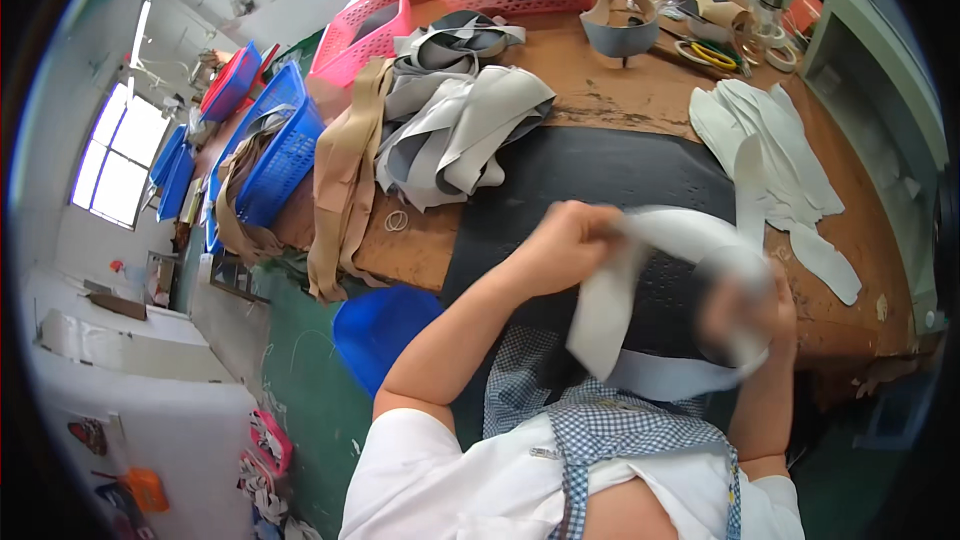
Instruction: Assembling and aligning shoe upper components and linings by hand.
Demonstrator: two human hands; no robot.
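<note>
Over the black mat point(570, 175), in front of my body, a long pale grey-white strip of leather-like material point(690, 230) bends into a loop between my hands. My left hand point(585, 240) is closed on the strip's upper left part, where a loose end hangs down. At the loop's right side, my right hand point(755, 310) grips the strip; motion blurs its fingers. A dark, rounded smear shows beside that hand, too blurred to name. Just beyond, several white cut pieces point(765, 145) lie stacked on the brown table point(620, 90).
Grey-white cut pieces point(465, 130) and tan strips point(345, 180) are heaped left of the mat. Pink baskets point(365, 35) stand at the back, a blue basket point(270, 155) at the left. Yellow-handled scissors point(712, 55) and tape rolls point(780, 58) lie far right. A grey cabinet point(880, 70) borders the right side.
</note>
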